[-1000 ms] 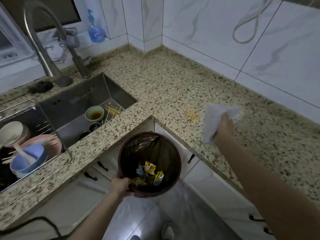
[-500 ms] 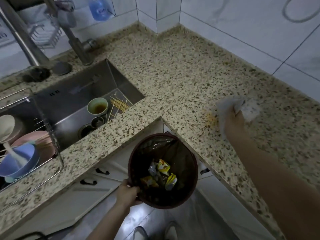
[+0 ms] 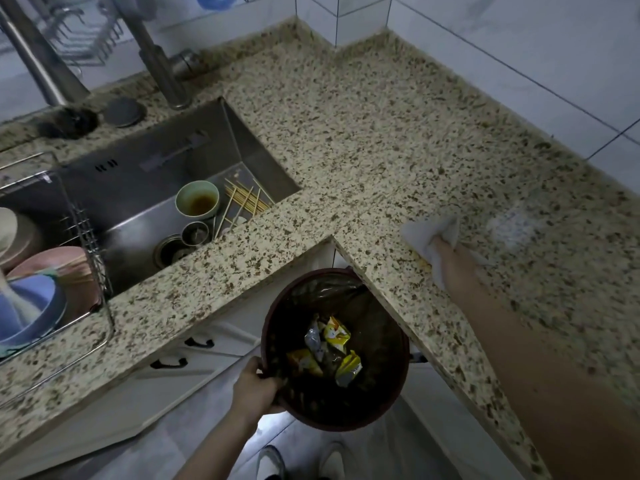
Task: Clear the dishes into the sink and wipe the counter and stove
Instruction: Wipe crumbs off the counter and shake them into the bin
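On the counter (image 3: 363, 133) my right hand (image 3: 450, 261) bunches the soft cloth (image 3: 420, 233), probably damp; my left hand (image 3: 254, 386) grips the bin (image 3: 398, 386) rim.

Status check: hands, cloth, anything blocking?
Right hand grips cloth on counter. Left hand holds bin rim below edge. Nothing blocking.
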